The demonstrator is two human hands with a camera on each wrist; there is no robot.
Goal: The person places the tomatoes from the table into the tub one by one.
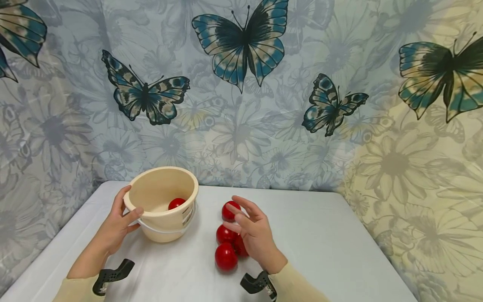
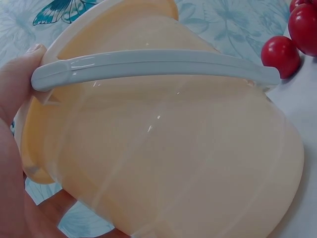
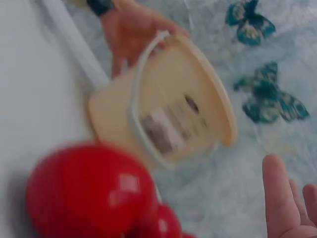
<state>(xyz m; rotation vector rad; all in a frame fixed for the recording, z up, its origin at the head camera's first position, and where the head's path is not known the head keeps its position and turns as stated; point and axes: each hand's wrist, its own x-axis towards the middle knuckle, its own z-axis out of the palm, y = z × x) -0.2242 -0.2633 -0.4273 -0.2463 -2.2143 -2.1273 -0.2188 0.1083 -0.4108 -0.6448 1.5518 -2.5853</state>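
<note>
- The left hand (image 1: pixel 118 223) grips the cream bucket (image 1: pixel 160 236) at its left side; the thumb bends onto the rim beside one end of the pale handle (image 2: pixel 158 63), and the other fingers lie spread along the outside.
- The right hand (image 1: pixel 257 231) holds nothing; its fingers are spread and slightly bent, with gaps between them.
- Four glossy red balls lie on the white table (image 1: pixel 309 239), bunched in front of and below the right fingers; the farthest ball (image 1: pixel 228 212) shows behind the fingertips, the second ball (image 1: pixel 225 233) is just left of the lower fingers, and the third ball (image 1: pixel 240 246) is partly hidden by the hand.
- The nearest ball (image 1: pixel 226 256) sits left of the right wrist, clear of the fingers; whether any fingertip touches the farthest ball cannot be told.
- A fifth ball (image 1: pixel 176 204) lies inside the bucket, toward its right wall, well apart from the left thumb; the handle hangs down across the bucket's near side.
</note>
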